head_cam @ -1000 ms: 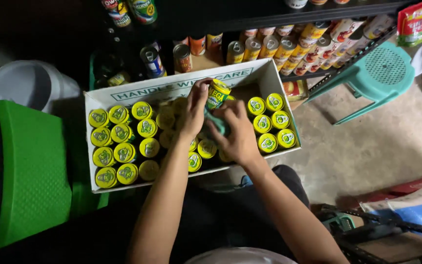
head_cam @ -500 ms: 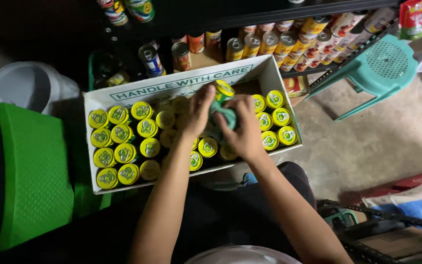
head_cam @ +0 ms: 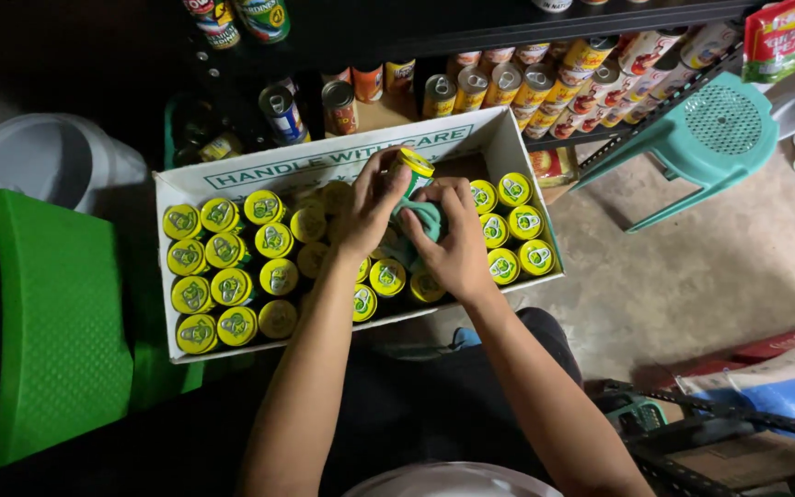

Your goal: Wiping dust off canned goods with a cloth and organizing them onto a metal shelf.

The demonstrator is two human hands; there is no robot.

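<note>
A white cardboard box (head_cam: 232,175) lies open in front of me, packed with several yellow-lidded cans (head_cam: 232,267). Above its middle my left hand (head_cam: 370,202) grips one yellow-lidded can (head_cam: 413,167), lifted and tilted over the others. My right hand (head_cam: 453,239) presses a teal cloth (head_cam: 420,219) against the side of that can. Both forearms reach up from the bottom of the view.
A dark shelf (head_cam: 508,28) behind the box holds rows of tins (head_cam: 545,87). A teal plastic stool (head_cam: 701,138) stands at right, a green crate (head_cam: 48,322) at left, a white bucket (head_cam: 48,161) behind it. Sacks (head_cam: 775,377) lie at lower right.
The lifted can has tipped a little and the right hand with the cloth has shifted along it. Box and other cans stay put.
</note>
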